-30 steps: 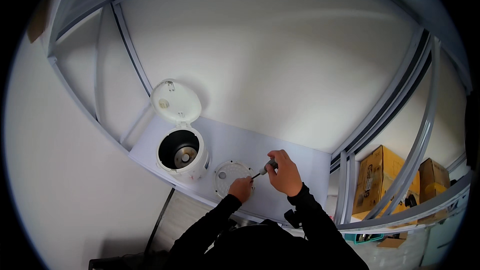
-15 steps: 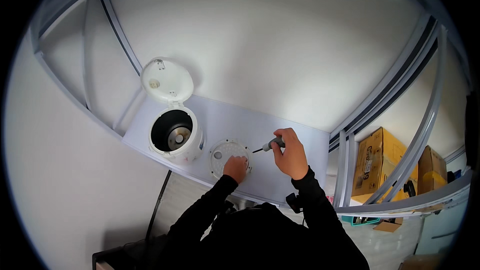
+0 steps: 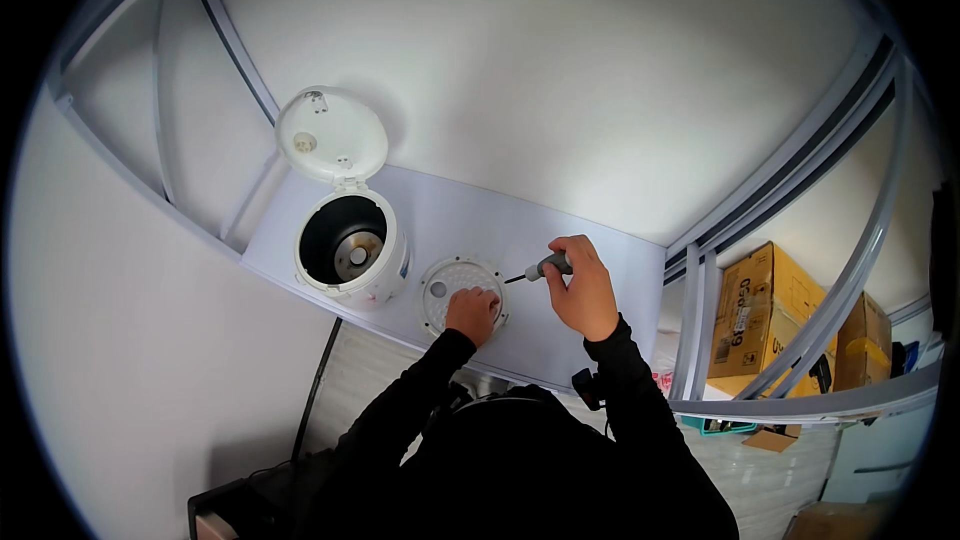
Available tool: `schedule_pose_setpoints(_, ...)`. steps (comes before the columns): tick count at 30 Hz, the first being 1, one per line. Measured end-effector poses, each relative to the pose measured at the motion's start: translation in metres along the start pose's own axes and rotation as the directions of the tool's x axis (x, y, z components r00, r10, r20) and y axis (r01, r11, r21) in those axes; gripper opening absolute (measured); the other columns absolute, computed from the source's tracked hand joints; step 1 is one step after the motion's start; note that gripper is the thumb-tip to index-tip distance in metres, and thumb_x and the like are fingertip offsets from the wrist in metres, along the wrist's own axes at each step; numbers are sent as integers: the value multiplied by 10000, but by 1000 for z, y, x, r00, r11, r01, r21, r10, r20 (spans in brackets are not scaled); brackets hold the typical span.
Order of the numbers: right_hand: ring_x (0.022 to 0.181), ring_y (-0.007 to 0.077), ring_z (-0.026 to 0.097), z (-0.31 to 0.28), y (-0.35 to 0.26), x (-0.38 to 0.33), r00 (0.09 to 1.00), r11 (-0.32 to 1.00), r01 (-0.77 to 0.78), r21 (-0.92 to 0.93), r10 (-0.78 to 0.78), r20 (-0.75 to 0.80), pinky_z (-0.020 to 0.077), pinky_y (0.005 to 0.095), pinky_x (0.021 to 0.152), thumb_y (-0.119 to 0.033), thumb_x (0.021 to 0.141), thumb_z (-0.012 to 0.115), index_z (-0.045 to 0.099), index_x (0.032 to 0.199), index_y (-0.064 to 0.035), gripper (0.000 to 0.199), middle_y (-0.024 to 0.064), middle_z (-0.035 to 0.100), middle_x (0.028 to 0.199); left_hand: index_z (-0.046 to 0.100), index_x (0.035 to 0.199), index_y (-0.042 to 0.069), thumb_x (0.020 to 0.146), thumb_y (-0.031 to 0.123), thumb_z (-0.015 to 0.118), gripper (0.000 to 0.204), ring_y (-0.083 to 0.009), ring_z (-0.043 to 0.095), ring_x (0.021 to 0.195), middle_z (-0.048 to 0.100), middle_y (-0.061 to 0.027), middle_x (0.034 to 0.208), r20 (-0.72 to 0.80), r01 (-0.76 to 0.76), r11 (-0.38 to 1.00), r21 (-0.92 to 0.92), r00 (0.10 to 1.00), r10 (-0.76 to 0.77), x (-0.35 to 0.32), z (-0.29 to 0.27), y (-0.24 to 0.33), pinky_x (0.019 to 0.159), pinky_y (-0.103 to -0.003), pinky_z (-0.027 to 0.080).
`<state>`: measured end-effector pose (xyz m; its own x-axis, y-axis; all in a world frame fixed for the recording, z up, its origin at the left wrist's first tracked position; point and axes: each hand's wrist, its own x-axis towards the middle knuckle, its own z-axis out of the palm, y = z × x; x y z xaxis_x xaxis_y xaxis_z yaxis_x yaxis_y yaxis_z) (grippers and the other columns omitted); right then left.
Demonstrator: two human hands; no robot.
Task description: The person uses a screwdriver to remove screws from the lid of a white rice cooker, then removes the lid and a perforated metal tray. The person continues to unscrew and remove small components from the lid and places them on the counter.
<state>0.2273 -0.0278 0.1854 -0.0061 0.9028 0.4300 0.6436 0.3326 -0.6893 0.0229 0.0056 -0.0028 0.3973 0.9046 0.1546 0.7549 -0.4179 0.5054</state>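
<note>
A white rice cooker (image 3: 352,245) stands open on the pale table (image 3: 450,210), its lid (image 3: 331,134) tipped back and the dark empty well showing. Beside it on the right lies a round white inner lid plate (image 3: 450,285) with small holes. My left hand (image 3: 474,313) presses on the plate's near right edge. My right hand (image 3: 583,287) grips a screwdriver (image 3: 540,269) with a grey handle, its tip pointing left toward the plate's rim.
White walls and metal frame bars enclose the table on the left and back. Brown cardboard boxes (image 3: 752,315) stand behind a rail at the right. A black cable (image 3: 315,380) hangs down below the table's front edge.
The view has shifted slightly. My left hand has stayed on the round plate, and my right hand with the screwdriver has held close to the plate's right side.
</note>
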Motion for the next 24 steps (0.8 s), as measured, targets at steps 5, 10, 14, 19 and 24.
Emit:
schedule_pose_setpoints(5, 885, 341, 670, 4, -2, 2, 1000, 1000, -20, 13, 20, 12, 561, 383, 751, 20, 872, 711, 595, 1146, -11, 300, 155, 619, 1078, 754, 881, 141, 901, 205, 669, 109, -310, 653, 884, 681, -77, 868, 22, -71, 996, 45, 997, 70, 0, -8, 2, 885, -475, 466)
schedule_pose_setpoints(10, 878, 338, 665, 9, 1, 3, 1000, 1000, 1, 28, -1, -27, 554, 383, 737, 24, 869, 716, 597, 1149, -14, 307, 154, 622, 1069, 757, 889, 133, 912, 211, 660, 126, -317, 658, 870, 696, -95, 858, 42, -49, 998, 40, 998, 47, 2, -4, -7, 884, -472, 467)
schedule_pose_setpoints(14, 873, 334, 664, 9, 1, 4, 999, 999, -19, 31, 20, -33, 552, 383, 732, 26, 867, 723, 598, 1153, -16, 314, 156, 623, 1061, 753, 892, 123, 920, 217, 657, 138, -322, 662, 862, 700, -104, 848, 41, -48, 998, 42, 998, 47, 3, -3, -11, 877, -472, 469)
schedule_pose_setpoints(19, 872, 332, 666, 12, 1, 3, 999, 1000, -10, 26, 11, -40, 555, 380, 741, 18, 870, 727, 597, 1154, -15, 314, 159, 623, 1060, 760, 846, 105, 872, 230, 692, 145, -339, 664, 802, 699, -116, 805, -4, -64, 997, 45, 998, 64, 3, -3, -13, 792, -491, 489)
schedule_pose_setpoints(24, 867, 341, 665, 14, 0, 3, 999, 1000, -19, -3, 19, -31, 557, 381, 741, 10, 878, 723, 595, 1156, -14, 307, 157, 623, 1058, 771, 827, 131, 853, 264, 710, 148, -323, 667, 829, 701, -95, 816, -10, -62, 996, 63, 998, 63, 1, -11, -8, 803, -497, 479)
